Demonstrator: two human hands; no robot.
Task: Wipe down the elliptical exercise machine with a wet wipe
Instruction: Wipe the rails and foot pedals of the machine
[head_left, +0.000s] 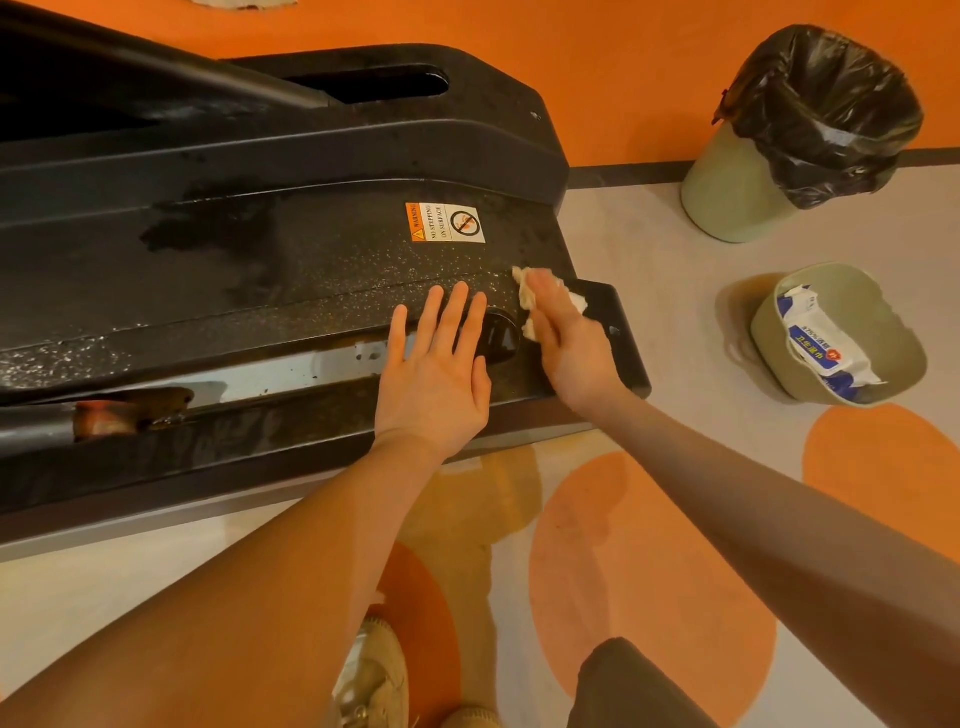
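Both hands lie on the black machine (291, 260): my left hand (436, 374) rests flat, fingers spread; just beside it, my right hand (566, 338) presses a crumpled wipe (524, 296) onto the cover with straight fingers. Beyond my right hand stand a wipes packet (821, 343) and bin (779, 156).

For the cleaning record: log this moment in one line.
right hand: presses crumpled white wet wipe on black elliptical base | left hand: flat on base

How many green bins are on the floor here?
2: a bag-lined bin standing far right by the orange wall, and a smaller bin nearer, holding a wipes pack.
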